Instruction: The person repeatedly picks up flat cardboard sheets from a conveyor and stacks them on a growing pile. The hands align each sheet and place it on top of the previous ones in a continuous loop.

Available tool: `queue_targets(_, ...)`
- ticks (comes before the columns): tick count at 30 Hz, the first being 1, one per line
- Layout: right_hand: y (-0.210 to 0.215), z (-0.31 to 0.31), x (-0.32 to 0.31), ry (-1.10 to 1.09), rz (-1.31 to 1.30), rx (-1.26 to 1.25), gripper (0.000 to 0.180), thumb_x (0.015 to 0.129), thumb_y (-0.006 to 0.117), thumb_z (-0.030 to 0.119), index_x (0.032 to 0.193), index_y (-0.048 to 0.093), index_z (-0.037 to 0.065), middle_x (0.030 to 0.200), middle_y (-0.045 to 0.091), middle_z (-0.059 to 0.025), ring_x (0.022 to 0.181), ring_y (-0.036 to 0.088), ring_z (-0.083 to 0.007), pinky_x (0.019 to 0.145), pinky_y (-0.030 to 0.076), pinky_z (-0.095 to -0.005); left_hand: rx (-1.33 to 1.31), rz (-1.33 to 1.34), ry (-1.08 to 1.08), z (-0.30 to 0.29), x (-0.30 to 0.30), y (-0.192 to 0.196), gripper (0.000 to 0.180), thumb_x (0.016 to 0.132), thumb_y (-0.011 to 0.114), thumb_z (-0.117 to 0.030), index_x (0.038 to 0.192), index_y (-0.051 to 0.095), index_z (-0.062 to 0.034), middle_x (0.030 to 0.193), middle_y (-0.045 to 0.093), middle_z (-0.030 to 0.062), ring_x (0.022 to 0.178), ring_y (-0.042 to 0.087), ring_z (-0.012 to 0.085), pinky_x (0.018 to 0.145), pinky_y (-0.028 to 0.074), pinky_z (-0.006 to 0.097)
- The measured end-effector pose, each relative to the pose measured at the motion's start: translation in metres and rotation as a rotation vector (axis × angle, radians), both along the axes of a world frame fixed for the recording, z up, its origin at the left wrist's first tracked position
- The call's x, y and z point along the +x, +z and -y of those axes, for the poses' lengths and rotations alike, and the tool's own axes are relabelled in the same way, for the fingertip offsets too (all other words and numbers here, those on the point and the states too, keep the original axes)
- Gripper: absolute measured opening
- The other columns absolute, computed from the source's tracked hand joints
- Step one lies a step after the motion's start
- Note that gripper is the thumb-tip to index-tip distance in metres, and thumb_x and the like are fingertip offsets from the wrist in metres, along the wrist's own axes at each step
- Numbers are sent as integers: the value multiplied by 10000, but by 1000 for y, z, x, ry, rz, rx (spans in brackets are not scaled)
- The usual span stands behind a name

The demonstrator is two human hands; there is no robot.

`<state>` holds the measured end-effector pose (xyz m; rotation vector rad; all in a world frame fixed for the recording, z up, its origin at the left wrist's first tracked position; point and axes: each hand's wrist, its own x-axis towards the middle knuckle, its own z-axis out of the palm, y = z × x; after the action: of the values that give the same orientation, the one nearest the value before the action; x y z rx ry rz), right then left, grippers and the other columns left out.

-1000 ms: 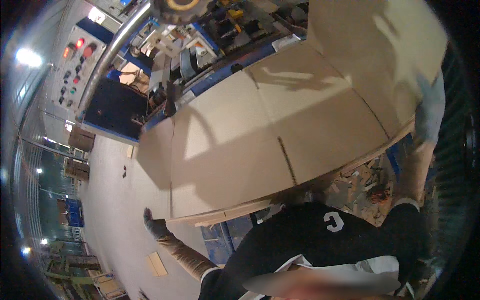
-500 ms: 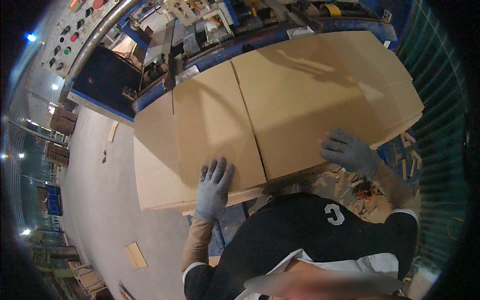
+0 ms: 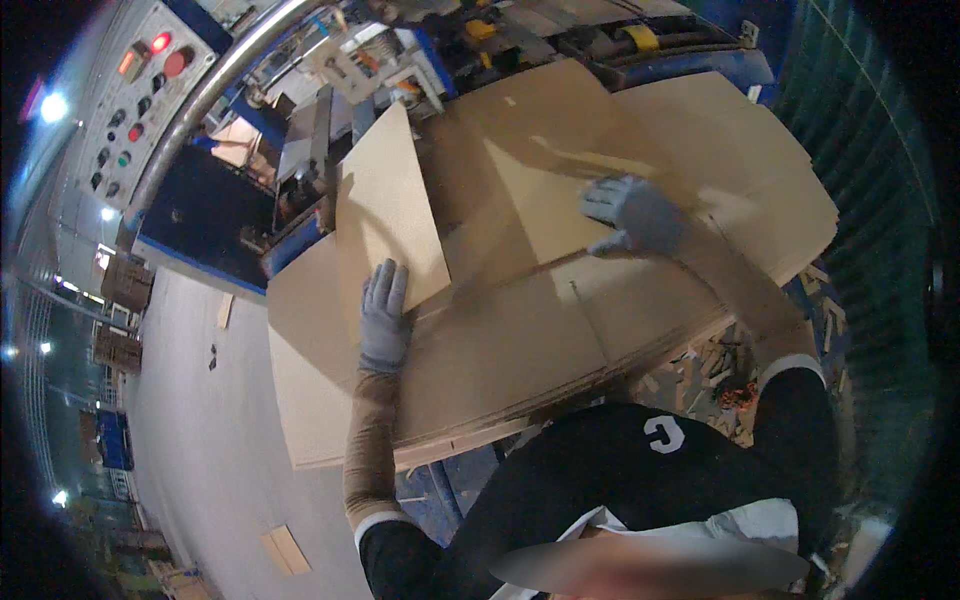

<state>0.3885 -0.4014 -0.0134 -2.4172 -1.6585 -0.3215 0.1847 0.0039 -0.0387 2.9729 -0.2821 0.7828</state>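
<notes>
Cardboard sheet lies beneath our 2 gloved hands, its left panel tilted up, on top of a stack of similar sheets. Our left hand has its fingers straight and close together on that panel; its thumb is hidden, so we cannot tell whether it pinches the edge. Our right hand is flat, fingers stretched and thumb apart, resting on the face and closed around nothing. We seem to set them well apart so that the wide, bendy board is steadied at 2 places. The stack, showing nearer to us than the grip, probably serves as its support.

Counting, we find 1 sheet under our hands; the layers below are too tight to number. Beyond the grip stands 1 machine; up and left of our left hand is 1 control panel, likely placed for easy reach. Farther left of that hand we see 2 brown piles. Below our right forearm, scraps lie too thick to count.
</notes>
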Motion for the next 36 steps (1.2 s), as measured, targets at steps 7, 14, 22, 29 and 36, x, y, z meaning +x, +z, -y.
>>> queue_targets(7, -25, -66, 77, -373, 56, 13, 530, 868, 545, 451, 1275, 526, 112, 1275, 532, -114, 1215, 450, -353, 1002, 378, -453, 51, 13, 494, -7, 109, 24, 626, 793, 670, -189, 1341, 417, -26, 1292, 482, 201, 1196, 442, 381, 995, 376, 447)
queue_targets(14, -18, 79, 5, -951, 130, 451, 453, 810, 642, 358, 1207, 578, 150, 1097, 582, -133, 986, 559, -320, 830, 466, -432, -346, 430, 555, -25, -69, 26, 781, 744, 721, -390, 1334, 416, 23, 1360, 417, 240, 1249, 417, 373, 1007, 383, 438)
queue_targets(22, -95, 239, -16, -1627, 375, 228, 618, 852, 552, 559, 1132, 571, 8, 1196, 566, -237, 1080, 554, -390, 892, 457, -424, -1136, 501, 1573, -45, -221, -30, 825, 791, 663, -470, 1386, 375, 23, 1452, 330, 245, 1317, 371, 349, 1038, 365, 447)
queue_targets(29, -94, 261, 19, -1231, 54, 1008, 524, 910, 507, 485, 1238, 564, 81, 1054, 642, -242, 965, 626, -368, 817, 492, -425, -1054, 753, 1125, -32, -213, 32, 821, 820, 632, -441, 1423, 318, 20, 1479, 288, 228, 1346, 325, 349, 1089, 283, 473)
queue_targets(36, -103, 282, -12, -1358, 555, 563, 351, 920, 545, 265, 1234, 576, 111, 1141, 617, -186, 976, 605, -366, 823, 494, -425, -906, 861, 494, -51, -213, 136, 569, 899, 568, -193, 1346, 382, 106, 1490, 204, 206, 1368, 252, 317, 1146, 179, 460)
